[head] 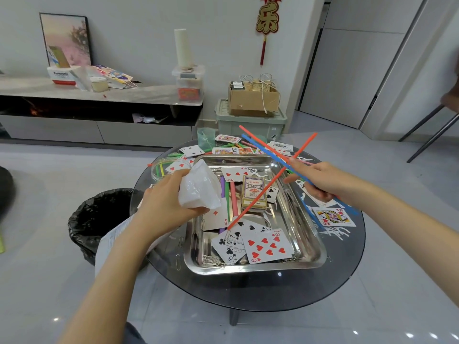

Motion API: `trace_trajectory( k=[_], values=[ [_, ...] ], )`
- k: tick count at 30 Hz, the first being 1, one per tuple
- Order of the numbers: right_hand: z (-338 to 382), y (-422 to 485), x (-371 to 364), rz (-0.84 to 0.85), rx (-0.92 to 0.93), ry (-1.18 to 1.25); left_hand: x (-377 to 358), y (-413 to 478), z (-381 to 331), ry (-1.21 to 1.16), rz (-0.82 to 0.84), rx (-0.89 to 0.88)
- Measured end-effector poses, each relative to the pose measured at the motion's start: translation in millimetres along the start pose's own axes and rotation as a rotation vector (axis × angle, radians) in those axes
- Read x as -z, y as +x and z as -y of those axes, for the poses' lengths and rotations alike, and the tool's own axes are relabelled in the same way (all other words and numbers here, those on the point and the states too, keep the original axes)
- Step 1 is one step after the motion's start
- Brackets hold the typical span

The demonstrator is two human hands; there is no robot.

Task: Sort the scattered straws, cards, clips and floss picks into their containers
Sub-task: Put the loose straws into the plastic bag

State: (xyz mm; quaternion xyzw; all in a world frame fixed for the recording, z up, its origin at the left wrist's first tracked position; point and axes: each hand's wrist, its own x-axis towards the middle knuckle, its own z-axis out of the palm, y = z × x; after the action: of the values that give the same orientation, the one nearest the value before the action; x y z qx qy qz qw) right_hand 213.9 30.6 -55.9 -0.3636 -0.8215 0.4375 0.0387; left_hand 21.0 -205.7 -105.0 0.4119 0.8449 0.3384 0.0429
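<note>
Ace card [219, 219] half behind white bag [198, 187]

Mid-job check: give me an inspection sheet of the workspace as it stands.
Surface: round black glass table, crowded.
Job's things: playing cards, thick straws and printed card box in shiny steel tray; paper clips in its near corner.
Clutter: loose cards lie outside the tray.
Hands: left hand holds white plastic bag; right hand holds thin red and blue straws.
Cables: pale cords on brown cardboard box.
Surroundings: black-lined bin, grey tiled floor.
</note>
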Motion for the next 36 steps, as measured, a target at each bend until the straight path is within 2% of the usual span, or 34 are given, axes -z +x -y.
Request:
trace_trajectory(
  k=[4, 8, 16, 19, 24, 28, 29, 31, 34, 36],
  values=[
    [7, 13, 7, 0.046, -0.020, -0.109, -1, 1, 1, 0.019, 0.006, -0.011],
    [15, 27, 12, -0.013, -0.011, -0.232, -4, 2, 2, 0.030, 0.006, -0.027],
    [11, 56, 9, -0.096, -0.109, -0.381, -6, 2, 1, 0.039, 0.007, -0.070],
    [11, 50, 18, -0.082, -0.038, -0.483, -4, 3, 2, 0.041, -0.001, -0.075],
    [23, 27, 63, -0.274, 0.103, -0.557, -4, 4, 1, 0.045, -0.003, -0.066],
    [23, 12, 88, -0.484, 0.173, -0.474, -6, 7, 1, 0.046, -0.001, -0.055],
    [23, 5, 91, -0.489, 0.217, -0.452, -7, 7, 1, 0.045, 0.001, -0.052],
    [26, -10, 93, -0.340, 0.307, -0.356, -7, 7, 0, 0.036, 0.001, -0.045],
    [30, -33, 83, 0.007, 0.371, -0.203, -6, 6, -1, 0.008, -0.005, -0.044],
    [33, -39, 72, 0.110, 0.396, -0.170, -5, 4, -2, -0.004, 0.002, -0.040]
  ],
)
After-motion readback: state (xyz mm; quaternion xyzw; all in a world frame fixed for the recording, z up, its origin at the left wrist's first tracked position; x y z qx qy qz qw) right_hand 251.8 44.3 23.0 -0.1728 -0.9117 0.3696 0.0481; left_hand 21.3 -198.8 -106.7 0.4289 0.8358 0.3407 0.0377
